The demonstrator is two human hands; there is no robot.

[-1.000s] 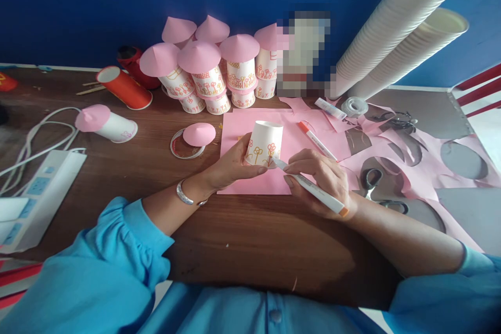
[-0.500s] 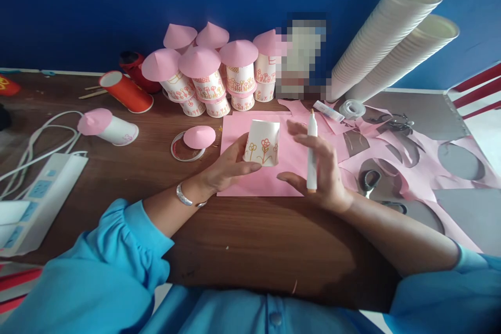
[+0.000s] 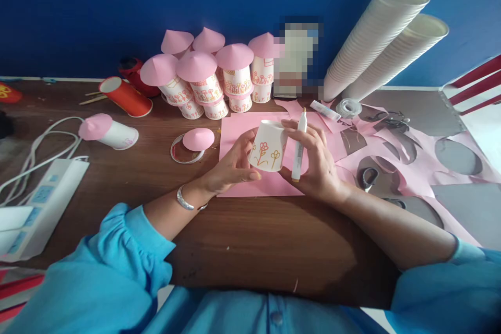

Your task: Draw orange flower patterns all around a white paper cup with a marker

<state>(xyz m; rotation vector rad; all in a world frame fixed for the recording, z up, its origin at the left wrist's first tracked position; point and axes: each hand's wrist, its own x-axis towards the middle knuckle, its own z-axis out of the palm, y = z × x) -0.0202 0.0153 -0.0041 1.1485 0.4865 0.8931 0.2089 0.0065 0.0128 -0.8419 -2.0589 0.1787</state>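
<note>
An upside-down white paper cup [image 3: 267, 146] with red and yellow flowers drawn on it is held above a pink paper sheet [image 3: 235, 188]. My left hand [image 3: 234, 163] curves around its left side, fingers behind and thumb near the lower rim. On the other side, my right hand [image 3: 315, 159] touches the cup with its fingertips while gripping a white marker [image 3: 300, 148], its orange-brown tip pointing up. Left of the sheet, a small pink paper cone [image 3: 198, 139] rests on a roll of tape [image 3: 176, 152].
Several flower-decorated cup towers [image 3: 237, 75] with pink cone roofs stand by the blue wall. Tall paper cup stacks [image 3: 371, 42] lean at the right, near clear tape [image 3: 349, 108], scissors [image 3: 368, 177] and pink scraps [image 3: 415, 167]. A power strip [image 3: 58, 198] lies left, beside a cone-topped cup [image 3: 122, 133].
My right hand has moved left to the cup, bringing the marker along. The cup has turned, so different flowers face me, and it sits slightly further right.
</note>
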